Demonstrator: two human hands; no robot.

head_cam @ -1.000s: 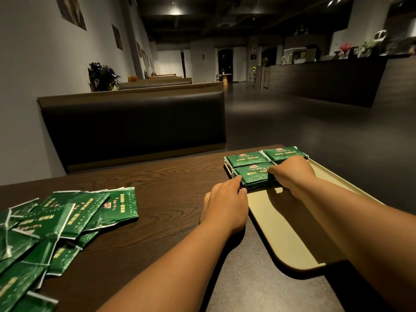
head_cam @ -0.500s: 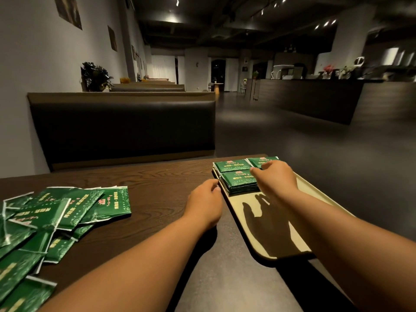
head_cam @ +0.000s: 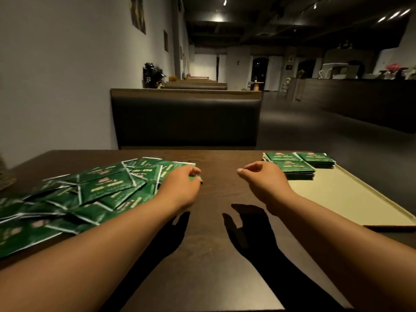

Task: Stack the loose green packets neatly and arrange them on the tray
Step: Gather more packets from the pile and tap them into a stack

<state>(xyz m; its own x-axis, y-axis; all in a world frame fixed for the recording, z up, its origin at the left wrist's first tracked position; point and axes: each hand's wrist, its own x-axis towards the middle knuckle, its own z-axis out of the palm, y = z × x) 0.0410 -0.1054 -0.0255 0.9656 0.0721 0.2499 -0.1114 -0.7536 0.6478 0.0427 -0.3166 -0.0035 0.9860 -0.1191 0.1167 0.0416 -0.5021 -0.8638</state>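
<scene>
A person's left hand [head_cam: 180,188] reaches the right edge of the heap of loose green packets [head_cam: 108,188] that sprawls over the left side of the dark wooden table [head_cam: 213,255], its fingers curled down over the corner of the outermost packet [head_cam: 196,178]; the thumb is hidden. The right hand [head_cam: 264,181] hovers over the middle of the table, fingers loosely bent, thumb and forefinger apart, holding nothing. It is just beside the left edge of the beige tray [head_cam: 349,199] on the table's right side. Three stacks of packets [head_cam: 295,168] fill the tray's far left corner, two side by side at the back and one touching in front. A padded bench [head_cam: 186,122] stands beyond the table's far edge.
</scene>
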